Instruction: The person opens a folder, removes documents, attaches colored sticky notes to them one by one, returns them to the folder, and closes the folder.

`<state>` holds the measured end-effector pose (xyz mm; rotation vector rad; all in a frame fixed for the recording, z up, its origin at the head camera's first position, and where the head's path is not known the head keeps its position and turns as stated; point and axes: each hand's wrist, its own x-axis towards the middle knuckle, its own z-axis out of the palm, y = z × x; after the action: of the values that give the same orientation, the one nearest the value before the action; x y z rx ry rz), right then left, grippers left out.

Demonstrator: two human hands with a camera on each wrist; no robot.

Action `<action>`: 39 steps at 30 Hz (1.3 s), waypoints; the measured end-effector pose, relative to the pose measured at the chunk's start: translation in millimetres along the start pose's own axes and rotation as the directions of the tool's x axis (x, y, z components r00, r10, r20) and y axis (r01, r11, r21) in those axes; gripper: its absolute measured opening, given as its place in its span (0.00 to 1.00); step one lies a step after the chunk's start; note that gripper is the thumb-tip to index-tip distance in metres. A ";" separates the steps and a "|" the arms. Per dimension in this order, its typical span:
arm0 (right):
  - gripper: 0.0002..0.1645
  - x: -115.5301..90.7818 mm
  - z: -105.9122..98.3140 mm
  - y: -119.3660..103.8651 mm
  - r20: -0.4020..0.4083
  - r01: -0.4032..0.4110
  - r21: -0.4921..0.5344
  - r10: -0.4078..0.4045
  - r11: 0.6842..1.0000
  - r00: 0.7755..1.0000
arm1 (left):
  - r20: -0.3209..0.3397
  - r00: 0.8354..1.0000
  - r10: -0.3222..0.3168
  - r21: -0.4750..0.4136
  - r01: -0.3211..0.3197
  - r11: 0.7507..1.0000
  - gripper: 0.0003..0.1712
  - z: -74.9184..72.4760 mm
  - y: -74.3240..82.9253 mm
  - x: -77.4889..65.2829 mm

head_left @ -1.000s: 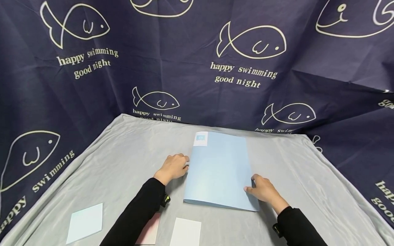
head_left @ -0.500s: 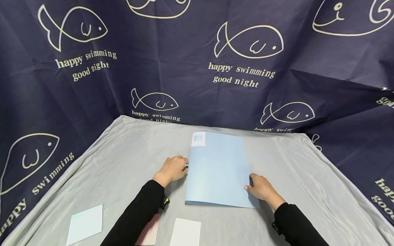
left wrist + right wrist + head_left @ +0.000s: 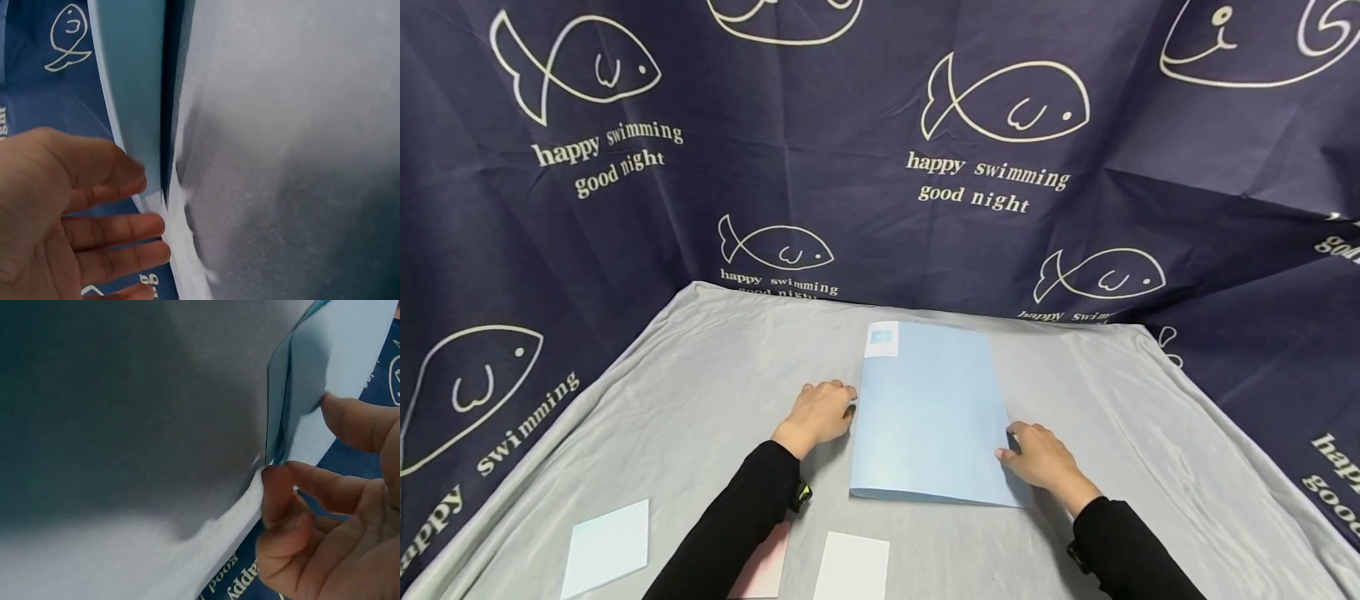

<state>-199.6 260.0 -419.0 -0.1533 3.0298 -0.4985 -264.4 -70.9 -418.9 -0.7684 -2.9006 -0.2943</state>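
A light blue folder lies closed on the grey cloth, a white label at its far left corner. My left hand is at the folder's spine; in the left wrist view its fingers are fairly straight, the tips close to the spine. On the opposite side my right hand holds the folder's open edge. The right wrist view shows that thumb on the cover and curled fingers at the edge. The folder's inside is hidden.
Nearer the front lie a pale blue square card, a pink card partly under the left sleeve, and a white card. A dark blue curtain with fish prints hangs behind the grey cloth.
The folder has turned slightly counter-clockwise, its far end shifting left and its near right corner moving away from me. Both hands have stayed at its sides.
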 end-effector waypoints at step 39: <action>0.40 -22.4 -7.5 41.4 0.058 0.061 0.016 -0.062 0.998 0.996 | 0.202 0.940 0.277 0.035 -0.289 0.957 0.39 1.9 94.8 -8.3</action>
<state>-181.6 303.8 -424.1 -0.2558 2.9719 -0.5106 -210.0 6.3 -407.5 -1.2512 -2.9011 -0.0986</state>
